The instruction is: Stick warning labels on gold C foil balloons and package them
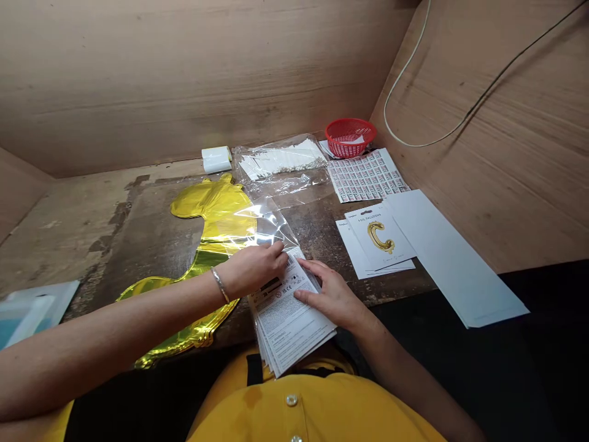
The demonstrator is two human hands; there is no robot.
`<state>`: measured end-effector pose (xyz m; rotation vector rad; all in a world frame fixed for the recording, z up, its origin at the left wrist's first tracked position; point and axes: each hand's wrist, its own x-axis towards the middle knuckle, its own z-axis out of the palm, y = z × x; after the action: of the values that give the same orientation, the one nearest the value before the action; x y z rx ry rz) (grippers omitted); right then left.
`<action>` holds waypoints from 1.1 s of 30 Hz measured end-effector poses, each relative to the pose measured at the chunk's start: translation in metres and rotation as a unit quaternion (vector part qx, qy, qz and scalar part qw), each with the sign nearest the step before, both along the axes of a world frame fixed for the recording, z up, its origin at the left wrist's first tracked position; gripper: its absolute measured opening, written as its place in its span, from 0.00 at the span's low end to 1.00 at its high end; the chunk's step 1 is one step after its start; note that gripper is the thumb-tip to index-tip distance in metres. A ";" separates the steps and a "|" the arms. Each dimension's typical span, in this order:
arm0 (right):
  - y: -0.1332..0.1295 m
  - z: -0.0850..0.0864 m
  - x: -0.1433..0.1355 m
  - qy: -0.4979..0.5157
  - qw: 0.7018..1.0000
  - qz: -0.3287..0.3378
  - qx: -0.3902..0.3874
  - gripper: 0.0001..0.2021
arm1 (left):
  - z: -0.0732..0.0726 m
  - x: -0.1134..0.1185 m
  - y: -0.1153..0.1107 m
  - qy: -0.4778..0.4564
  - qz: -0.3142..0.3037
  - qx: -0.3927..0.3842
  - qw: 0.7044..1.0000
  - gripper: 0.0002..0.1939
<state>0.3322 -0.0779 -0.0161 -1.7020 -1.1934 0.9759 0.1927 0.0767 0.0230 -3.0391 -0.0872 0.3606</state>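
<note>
A stack of printed balloon packets (294, 331) in clear plastic lies at the table's near edge, above my lap, its text side up. My right hand (334, 294) grips the right edge of the stack, thumb on top. Reaching across from the left, my left hand (257, 269) has its fingers curled together at the packet's upper end, by the clear plastic flap (271, 221). What its fingertips pinch is hidden. Partly beneath my left forearm lie gold foil balloons (225, 212), flat and stacked.
Foil balloon cards (380, 239) marked C lie to the right, beside a long white sheet (453, 258). Behind are a sticker sheet (365, 176), a red basket (350, 138), a clear bag of white strips (283, 159) and a white roll (216, 159). A cable (427, 145) hangs at right.
</note>
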 end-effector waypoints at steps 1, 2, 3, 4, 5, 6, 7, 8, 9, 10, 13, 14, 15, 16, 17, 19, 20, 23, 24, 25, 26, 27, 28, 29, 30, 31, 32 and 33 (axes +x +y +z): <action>0.000 0.000 0.000 0.000 1.000 0.000 -0.001 0.32 | 0.000 -0.001 0.000 -0.001 0.003 0.002 1.000 0.09; 0.000 0.000 0.000 0.000 1.000 0.000 -0.001 0.32 | 0.001 -0.001 0.000 -0.002 0.006 0.002 1.000 0.09; 0.000 0.000 0.000 0.000 1.000 0.001 -0.001 0.32 | 0.002 -0.001 0.000 -0.005 0.012 -0.002 1.000 0.10; 0.000 0.000 0.000 -0.001 1.000 0.001 0.000 0.32 | 0.003 -0.001 0.000 -0.009 0.019 -0.009 1.000 0.10; 0.000 -0.001 0.000 -0.002 1.000 0.001 0.003 0.32 | 0.005 0.000 -0.001 -0.013 0.026 -0.019 0.999 0.10; 0.000 -0.001 0.000 -0.003 1.000 0.000 0.006 0.32 | 0.007 0.001 -0.001 -0.017 0.033 -0.028 0.999 0.09; 0.000 -0.001 0.000 -0.003 1.000 0.001 0.008 0.32 | 0.009 0.002 -0.002 -0.018 0.040 -0.036 0.998 0.09; -0.001 -0.002 0.000 -0.001 1.000 0.001 0.010 0.32 | 0.011 0.004 -0.004 -0.017 0.048 -0.039 0.998 0.08; -0.001 -0.002 0.000 0.001 1.000 0.001 0.011 0.32 | 0.013 0.005 -0.005 -0.015 0.054 -0.037 0.998 0.08; -0.001 -0.002 -0.001 0.004 1.000 0.000 0.011 0.32 | 0.015 0.007 -0.007 -0.015 0.058 -0.032 0.998 0.07; 0.000 -0.002 -0.001 0.007 1.000 -0.001 0.009 0.31 | 0.017 0.015 -0.009 -0.031 0.053 -0.012 0.998 0.07; 0.000 -0.002 -0.001 0.005 1.000 -0.001 0.010 0.31 | 0.016 0.017 -0.009 -0.037 0.037 -0.008 0.999 0.07; 0.000 -0.003 0.000 0.001 1.000 0.001 0.014 0.31 | 0.015 0.020 -0.007 -0.040 0.017 -0.008 0.999 0.07; 0.001 -0.003 0.000 -0.004 1.000 0.002 0.018 0.30 | 0.013 0.023 -0.005 -0.039 -0.002 -0.014 0.999 0.07; 0.001 -0.004 0.001 -0.009 1.000 0.004 0.022 0.30 | 0.012 0.026 -0.003 -0.035 -0.018 -0.022 0.999 0.07; 0.001 -0.005 0.002 -0.014 0.999 0.006 0.029 0.30 | 0.008 0.029 0.005 -0.027 -0.031 -0.041 0.998 0.07; 0.001 -0.006 0.002 -0.014 0.999 0.006 0.029 0.31 | 0.007 0.030 0.008 -0.027 -0.027 -0.049 0.998 0.07; 0.000 -0.006 0.003 -0.011 1.000 0.003 0.022 0.31 | 0.002 0.028 0.019 -0.041 0.001 -0.071 0.997 0.08; 0.000 -0.006 0.002 -0.010 1.000 0.003 0.018 0.31 | 0.001 0.027 0.021 -0.049 0.013 -0.081 0.995 0.09; 0.000 -0.005 0.002 -0.009 1.000 0.003 0.015 0.31 | -0.001 0.025 0.023 -0.058 0.025 -0.091 0.994 0.10; 0.000 -0.005 0.002 -0.008 1.000 0.004 0.013 0.31 | -0.002 0.024 0.025 -0.068 0.037 -0.102 0.992 0.11; 0.000 -0.004 0.002 -0.008 1.000 0.006 0.013 0.31 | -0.004 0.022 0.026 -0.079 0.047 -0.114 0.989 0.11; 0.000 -0.004 0.001 -0.009 1.000 0.007 0.013 0.32 | -0.005 0.021 0.027 -0.088 0.056 -0.126 0.986 0.11; 0.000 -0.004 0.001 -0.010 1.000 0.009 0.014 0.32 | -0.005 0.021 0.027 -0.095 0.064 -0.138 0.984 0.10; 0.000 -0.004 0.001 -0.011 1.000 0.011 0.014 0.32 | -0.006 0.021 0.028 -0.101 0.070 -0.149 0.981 0.10; 0.000 -0.004 0.001 -0.013 1.000 0.012 0.014 0.32 | -0.006 0.021 0.029 -0.105 0.076 -0.159 0.979 0.09; 0.000 -0.004 0.001 -0.014 1.000 0.013 0.013 0.32 | -0.005 0.022 0.029 -0.109 0.080 -0.168 0.977 0.09; 0.001 -0.004 0.001 -0.015 1.000 0.015 0.012 0.32 | -0.005 0.023 0.030 -0.112 0.084 -0.175 0.974 0.08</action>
<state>0.3330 -0.0773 -0.0203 -1.6888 -1.2481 0.9534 0.2152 0.1062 0.0183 -3.4226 -0.3308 0.0413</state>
